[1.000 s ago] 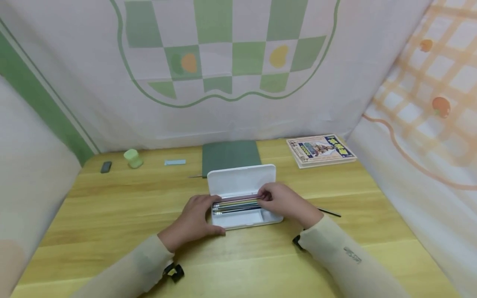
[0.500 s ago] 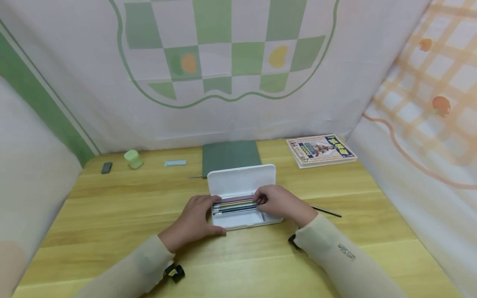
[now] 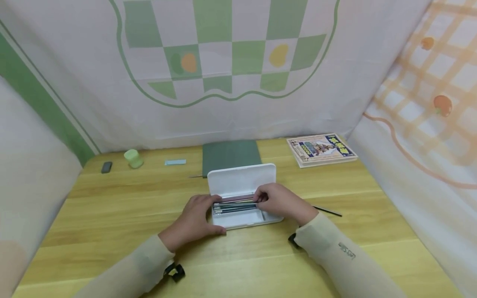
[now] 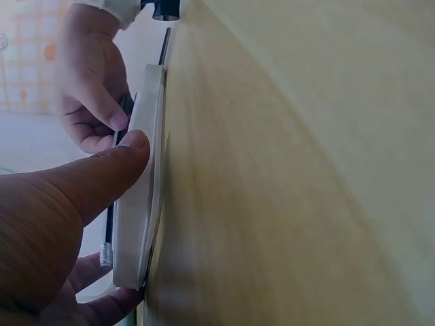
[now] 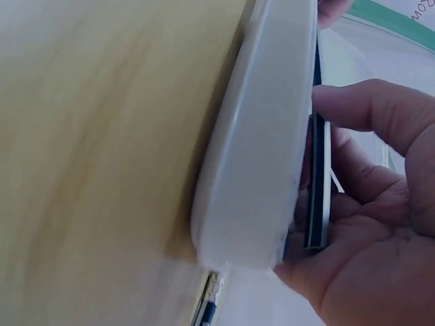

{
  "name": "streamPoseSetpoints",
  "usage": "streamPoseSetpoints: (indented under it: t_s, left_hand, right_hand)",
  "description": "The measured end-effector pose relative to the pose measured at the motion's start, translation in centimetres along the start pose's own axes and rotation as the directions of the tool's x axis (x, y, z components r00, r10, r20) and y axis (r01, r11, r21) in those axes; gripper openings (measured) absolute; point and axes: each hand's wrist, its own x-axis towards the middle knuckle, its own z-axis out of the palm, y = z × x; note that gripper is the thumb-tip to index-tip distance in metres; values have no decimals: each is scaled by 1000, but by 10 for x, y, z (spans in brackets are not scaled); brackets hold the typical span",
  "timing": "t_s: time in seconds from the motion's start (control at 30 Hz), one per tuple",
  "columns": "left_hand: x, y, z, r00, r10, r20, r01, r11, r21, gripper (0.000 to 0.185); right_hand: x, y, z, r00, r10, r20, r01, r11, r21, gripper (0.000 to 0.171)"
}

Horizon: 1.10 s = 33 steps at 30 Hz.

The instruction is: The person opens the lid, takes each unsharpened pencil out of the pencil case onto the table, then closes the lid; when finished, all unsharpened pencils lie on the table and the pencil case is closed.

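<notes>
An open white pencil case (image 3: 242, 181) lies on the wooden table (image 3: 112, 207), its lid raised toward the back. Several coloured pencils (image 3: 234, 205) lie lengthwise in the tray. My left hand (image 3: 206, 213) holds the case's left end, and in the left wrist view its thumb (image 4: 129, 153) presses on the case's rim (image 4: 139, 204). My right hand (image 3: 265, 200) curls over the pencils' right ends. In the right wrist view its fingers (image 5: 367, 115) wrap a dark pencil (image 5: 317, 204) against the case's edge (image 5: 265, 136).
A dark green notebook (image 3: 230, 156) lies behind the case, and a colourful book (image 3: 321, 149) sits at the back right. A green cup-like object (image 3: 132, 158), a small dark block (image 3: 106, 167) and a pale blue eraser (image 3: 175, 162) sit at the back left. A black pen (image 3: 328, 212) lies beside my right wrist.
My right hand has slid slightly left along the pencils, which have shifted a little in the tray. My left hand has stayed on the case's left end.
</notes>
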Motion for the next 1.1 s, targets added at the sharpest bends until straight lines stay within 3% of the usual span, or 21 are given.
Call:
streamPoseSetpoints:
  t_s: [0.23, 0.43, 0.57, 0.87, 0.97, 1.1]
  left_hand:
    - [0, -1, 0, 1000, 1, -3, -1, 1000, 5, 101]
    - [0, -2, -2, 1000, -10, 1, 10, 1000, 12, 98]
    - [-2, -3, -2, 1000, -14, 5, 14, 1000, 9, 99]
    - [-2, -3, -1, 1000, 15, -16, -15, 1000, 4, 99]
    - [-1, -2, -1, 999, 29, -18, -29, 1000, 10, 99]
    - [0, 0, -1, 999, 33, -8, -33, 999, 9, 98]
  right_hand:
    - [-10, 1, -16, 1000, 7, -25, -7, 1000, 19, 8]
    - [-29, 4, -41, 994, -4, -112, 10, 999, 51, 10]
    - [-46, 9, -61, 984, 38, -174, -30, 998, 51, 14]
    - [-79, 61, -114, 932, 133, -337, -126, 991, 42, 28]
    - [-81, 84, -121, 929, 186, -319, -184, 982, 39, 29]
    - [-79, 104, -115, 950, 234, -208, -236, 972, 13, 29]
